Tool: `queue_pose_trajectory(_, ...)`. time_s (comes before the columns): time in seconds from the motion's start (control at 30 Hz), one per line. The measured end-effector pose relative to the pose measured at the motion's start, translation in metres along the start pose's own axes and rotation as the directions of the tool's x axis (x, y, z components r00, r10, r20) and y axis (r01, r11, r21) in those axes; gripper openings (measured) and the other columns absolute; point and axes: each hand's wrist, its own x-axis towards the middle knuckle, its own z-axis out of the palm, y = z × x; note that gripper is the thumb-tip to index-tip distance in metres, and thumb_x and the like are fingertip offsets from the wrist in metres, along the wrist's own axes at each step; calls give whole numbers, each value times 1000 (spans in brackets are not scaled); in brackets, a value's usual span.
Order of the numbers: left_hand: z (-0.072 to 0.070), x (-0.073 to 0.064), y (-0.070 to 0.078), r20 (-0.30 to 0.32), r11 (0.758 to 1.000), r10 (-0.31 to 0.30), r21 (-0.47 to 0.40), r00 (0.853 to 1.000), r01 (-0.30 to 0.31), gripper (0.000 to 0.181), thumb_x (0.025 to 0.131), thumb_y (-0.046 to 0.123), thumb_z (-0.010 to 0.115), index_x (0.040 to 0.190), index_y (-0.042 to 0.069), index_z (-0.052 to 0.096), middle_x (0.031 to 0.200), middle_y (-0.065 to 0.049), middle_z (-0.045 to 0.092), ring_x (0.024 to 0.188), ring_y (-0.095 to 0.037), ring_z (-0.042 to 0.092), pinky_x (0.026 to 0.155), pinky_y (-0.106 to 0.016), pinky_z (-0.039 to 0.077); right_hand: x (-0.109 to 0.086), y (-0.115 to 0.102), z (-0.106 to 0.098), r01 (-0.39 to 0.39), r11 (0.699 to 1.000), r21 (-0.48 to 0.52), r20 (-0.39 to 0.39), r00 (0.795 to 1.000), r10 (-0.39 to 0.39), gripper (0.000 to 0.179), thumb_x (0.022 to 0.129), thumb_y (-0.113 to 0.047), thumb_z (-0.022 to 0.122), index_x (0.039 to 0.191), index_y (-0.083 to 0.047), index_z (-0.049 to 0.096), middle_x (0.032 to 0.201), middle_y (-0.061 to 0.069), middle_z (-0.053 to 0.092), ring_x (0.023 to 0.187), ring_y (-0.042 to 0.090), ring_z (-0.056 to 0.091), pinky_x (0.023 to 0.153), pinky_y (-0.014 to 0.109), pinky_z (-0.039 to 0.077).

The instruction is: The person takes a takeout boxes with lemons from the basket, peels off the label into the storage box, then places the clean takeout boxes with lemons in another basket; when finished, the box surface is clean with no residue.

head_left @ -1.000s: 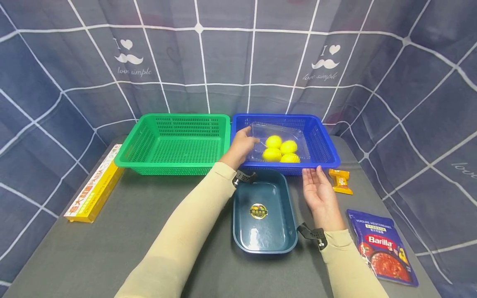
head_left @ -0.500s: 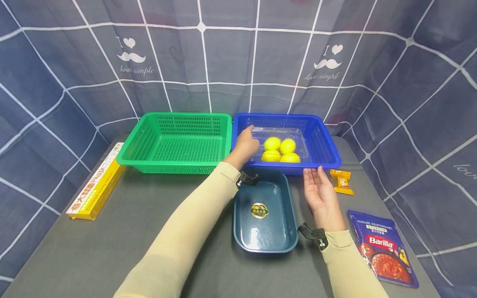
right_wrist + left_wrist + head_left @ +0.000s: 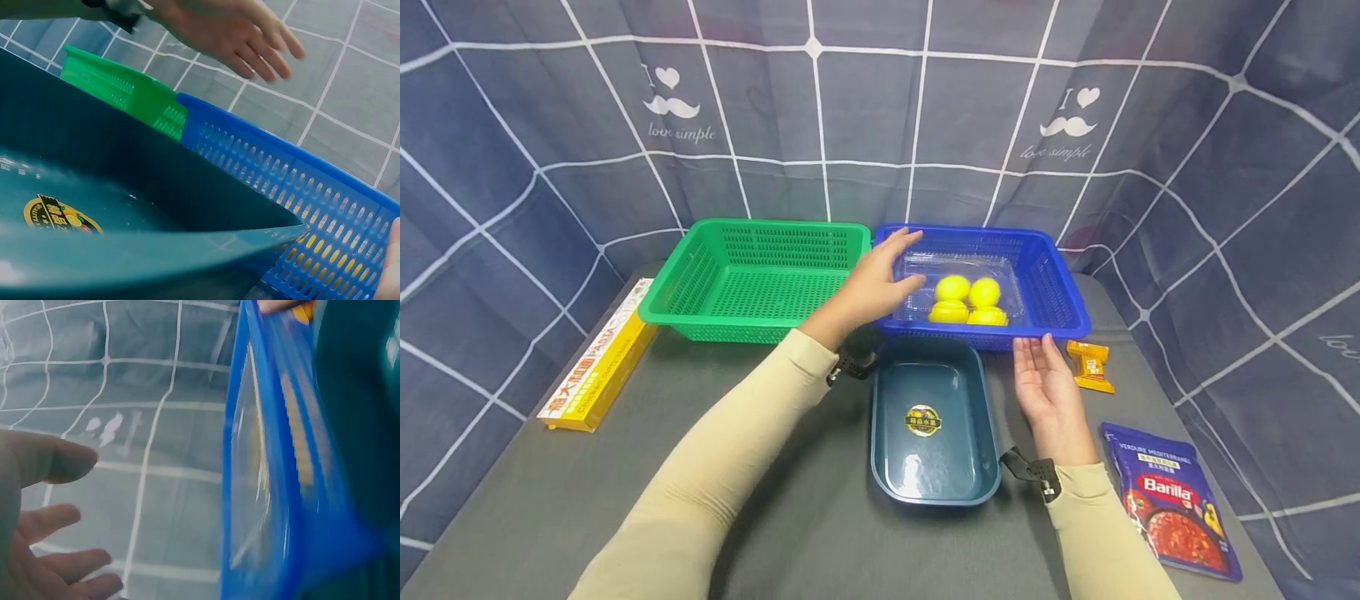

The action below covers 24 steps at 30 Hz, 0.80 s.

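Note:
My left hand (image 3: pixel 876 283) hovers over the left end of the blue basket (image 3: pixel 1067 312), fingers spread and holding nothing. In the left wrist view its fingers (image 3: pixel 81 565) stand apart from the basket wall. Inside the basket lies a clear plastic box (image 3: pixel 917 265) with several yellow, lemon-like pieces (image 3: pixel 952 288) in it. My right hand (image 3: pixel 1047 396) is palm up at the basket's front right, its straight fingertips at the front rim. A dark teal tray (image 3: pixel 936 467) with a round fruit sticker stands between my forearms.
A green basket (image 3: pixel 752 329) stands left of the blue one. Farther left lies a yellow and white pasta box (image 3: pixel 598 358). On the right are a small orange packet (image 3: pixel 1092 365) and a purple Barilla pouch (image 3: pixel 1172 500). A checked curtain (image 3: pixel 865 108) hangs behind.
My left hand has come away from the clear box, moving up and left, its fingers now spread. The box has settled flatter in the blue basket. My right hand stays at the rim.

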Motion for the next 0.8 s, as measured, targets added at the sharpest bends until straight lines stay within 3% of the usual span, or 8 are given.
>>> queue_pose_trajectory(0.1, -29, -19, -16, 14, 993, 21, 117, 1000, -22, 67, 102, 30, 69, 162, 11, 43, 170, -12, 28, 158, -25, 14, 126, -49, 11, 0, 2, 0, 11, 1000, -20, 6, 1000, -11, 6, 101, 1, 66, 102, 1, 61, 96, 16, 62, 89, 28, 65, 96, 37, 57)
queue_pose_trajectory(0.23, -70, -47, -46, 15, 955, 54, 291, 998, -56, 67, 103, 37, 69, 159, 9, 46, 169, -17, 28, 159, -31, 9, 126, -51, 7, -1, 2, 2, 49, 995, -87, 26, 999, -47, 4, 103, 1, 63, 102, 2, 60, 95, 16, 61, 87, 27, 64, 97, 37, 57)
queue_pose_trajectory(0.37, -111, -78, -74, 3, 928, 51, 370, 999, -49, 68, 104, 41, 67, 158, 5, 47, 169, -22, 27, 158, -36, 7, 127, -48, 2, -10, -1, 6, 143, 960, -242, 34, 990, -139, 13, 104, 1, 61, 116, 1, 56, 99, 15, 58, 89, 26, 63, 98, 36, 56)
queue_pose_trajectory(0.5, -145, -108, -95, -19, 914, 33, 405, 999, -23, 69, 104, 42, 66, 158, 2, 46, 167, -26, 27, 158, -39, 7, 127, -48, 0, -23, -4, 8, 219, 881, -418, 16, 972, -234, 30, 105, 4, 58, 133, 0, 48, 100, 15, 60, 93, 25, 66, 99, 36, 55)
queue_pose_trajectory(0.6, -163, -131, -109, -14, 898, 15, 439, 1000, -8, 71, 104, 42, 66, 158, 3, 45, 167, -28, 25, 158, -41, 4, 126, -53, -2, -34, -3, 10, 266, 818, -510, 45, 958, -284, 23, 104, 8, 56, 127, 4, 52, 94, 15, 65, 88, 24, 69, 97, 36, 57)
queue_pose_trajectory(0.73, -176, -158, -124, 12, 874, -23, 487, 1000, 14, 73, 103, 44, 67, 160, 3, 43, 167, -30, 22, 156, -47, 1, 123, -60, -6, -49, -1, 15, 390, 719, -575, 188, 919, -348, 9, 101, 13, 58, 107, 6, 60, 87, 15, 70, 79, 23, 72, 87, 37, 61)
queue_pose_trajectory(0.8, -180, -169, -130, 22, 867, -44, 498, 999, 27, 74, 103, 44, 66, 161, 4, 42, 168, -31, 20, 155, -49, 0, 122, -62, -8, -57, 0, 21, 465, 648, -603, 292, 885, -363, 6, 100, 12, 61, 102, 7, 63, 87, 17, 71, 77, 24, 73, 82, 38, 63)
